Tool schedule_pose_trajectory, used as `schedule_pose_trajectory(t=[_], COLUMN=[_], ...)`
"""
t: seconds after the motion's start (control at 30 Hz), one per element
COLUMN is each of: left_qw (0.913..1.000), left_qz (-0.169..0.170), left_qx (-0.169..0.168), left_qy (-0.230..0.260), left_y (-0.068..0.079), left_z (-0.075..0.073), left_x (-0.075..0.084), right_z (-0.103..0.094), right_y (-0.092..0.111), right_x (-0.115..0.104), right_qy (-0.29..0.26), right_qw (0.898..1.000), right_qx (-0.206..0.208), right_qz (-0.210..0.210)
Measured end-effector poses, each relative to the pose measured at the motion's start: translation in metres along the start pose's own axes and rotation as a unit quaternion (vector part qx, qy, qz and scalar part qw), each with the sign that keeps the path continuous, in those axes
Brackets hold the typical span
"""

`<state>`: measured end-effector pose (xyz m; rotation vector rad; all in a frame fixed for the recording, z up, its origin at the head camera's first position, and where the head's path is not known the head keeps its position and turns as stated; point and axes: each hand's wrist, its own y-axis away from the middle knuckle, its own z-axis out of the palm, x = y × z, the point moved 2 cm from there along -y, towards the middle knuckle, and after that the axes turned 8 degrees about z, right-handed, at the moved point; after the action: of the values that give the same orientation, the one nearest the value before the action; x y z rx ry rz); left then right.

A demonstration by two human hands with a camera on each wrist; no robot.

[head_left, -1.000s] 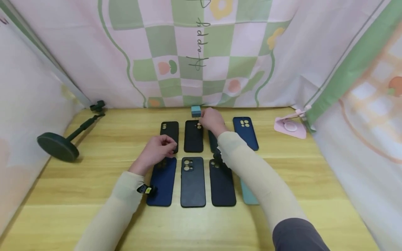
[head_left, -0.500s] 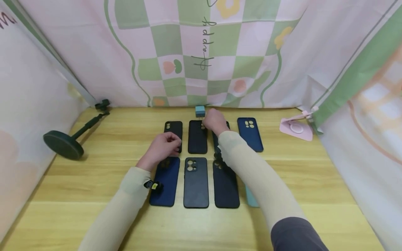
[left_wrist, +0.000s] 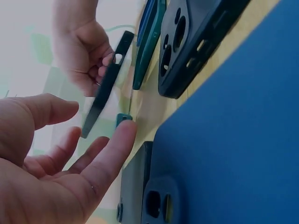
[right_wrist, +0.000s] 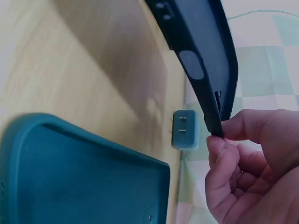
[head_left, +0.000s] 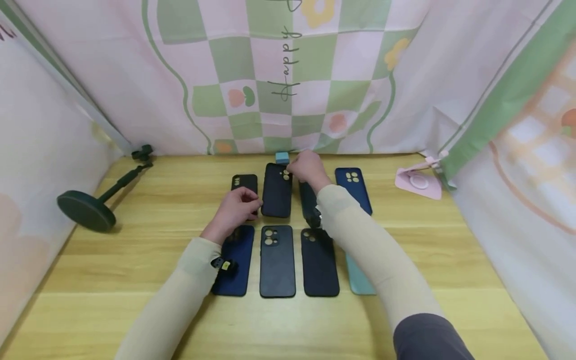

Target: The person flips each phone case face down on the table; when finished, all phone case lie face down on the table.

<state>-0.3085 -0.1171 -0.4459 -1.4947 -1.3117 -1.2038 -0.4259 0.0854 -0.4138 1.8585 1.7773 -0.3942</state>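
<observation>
A black phone case [head_left: 276,192] is pinched at a top corner, beside its camera holes, between the thumb and fingers of the right hand [right_wrist: 250,163]. It is held off the table [head_left: 288,330], and its shadow is cast on the wood. The left hand [head_left: 234,210] is placed near the case's lower end, thumb and fingers parted and nothing gripped; whether the edge is brushed by a fingertip cannot be told for sure.

The case's far edge is backed by a blue plug [head_left: 282,158]. To its right, a green case [head_left: 308,200] is partly covered by the right arm, with a navy case [head_left: 354,192] beyond; to its left, a small black case [head_left: 245,181] is partly hidden. Nearer, four more cases [head_left: 277,267] are laid in a row.

Lifting seems to be the step in hand. For the next move, a firm pinch would be called for, with the loose end perhaps steadied by the left hand and the plug left unbumped.
</observation>
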Motion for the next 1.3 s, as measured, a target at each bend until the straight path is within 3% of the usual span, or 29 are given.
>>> schedule_pose_trajectory(t=[0.23, 0.6, 0.8, 0.93, 1.1, 1.3], left_qw=[0.9993, 0.9972, 0.9941, 0.9936, 0.9941, 0.995], left_qz=[0.007, 0.021, 0.0, 0.0, 0.027, 0.067], left_qx=[-0.013, 0.022, 0.045, 0.049, 0.044, 0.028], left_qy=[0.034, 0.068, 0.099, 0.102, 0.095, 0.069], left_y=[0.004, 0.01, 0.014, 0.016, 0.02, 0.026], left_z=[0.006, 0.011, 0.012, 0.012, 0.016, 0.02], left_x=[-0.002, -0.002, 0.0, 0.003, 0.007, 0.01], right_z=[-0.004, 0.002, -0.002, -0.003, -0.001, 0.003], right_y=[0.008, 0.013, 0.019, 0.028, 0.038, 0.043], right_x=[-0.001, 0.005, 0.001, -0.009, -0.022, -0.029], right_qy=[-0.041, -0.082, -0.075, -0.124, -0.183, -0.188], right_qw=[0.999, 0.995, 0.995, 0.989, 0.979, 0.979], right_qx=[-0.011, -0.064, -0.035, -0.049, -0.08, -0.064], right_qz=[0.001, -0.01, -0.048, -0.057, -0.049, -0.051])
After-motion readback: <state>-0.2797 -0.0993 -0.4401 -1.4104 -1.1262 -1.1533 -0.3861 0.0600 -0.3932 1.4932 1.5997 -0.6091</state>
